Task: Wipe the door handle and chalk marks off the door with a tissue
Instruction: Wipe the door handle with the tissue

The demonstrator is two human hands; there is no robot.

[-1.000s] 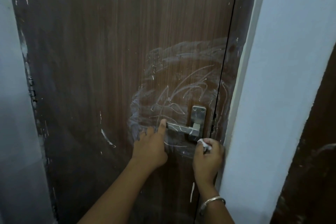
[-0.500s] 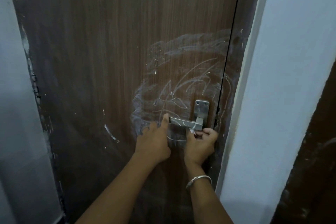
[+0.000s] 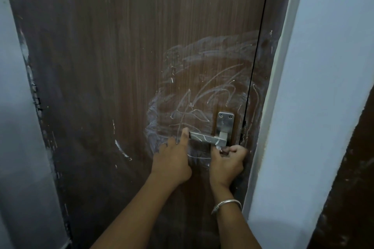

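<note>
Steel door handle (image 3: 206, 138) horizontal, chalk-streaked. White chalk marks (image 3: 202, 95) scribbled and smeared on brown door (image 3: 121, 66) around it. Tissue (image 3: 219, 148) pinched in right hand (image 3: 226, 161) under handle's pivot end.

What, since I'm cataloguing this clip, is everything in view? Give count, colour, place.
door: one, dark brown wood grain, centre.
door handle: one, silver lever, door's right side, chalk-streaked.
handle plate: one, silver, above the lever's right end.
chalk marks: many, white, around and above the handle.
walls: two, pale blue-white, left and right of the door.
dark panel: one, brown, far right edge.
tissue: one, white, just below the lever's right end.
bangle: one, silver, right wrist.
left hand: one, a digit touching the lever's free end.
right hand: one, gripping the tissue under the lever.
</note>
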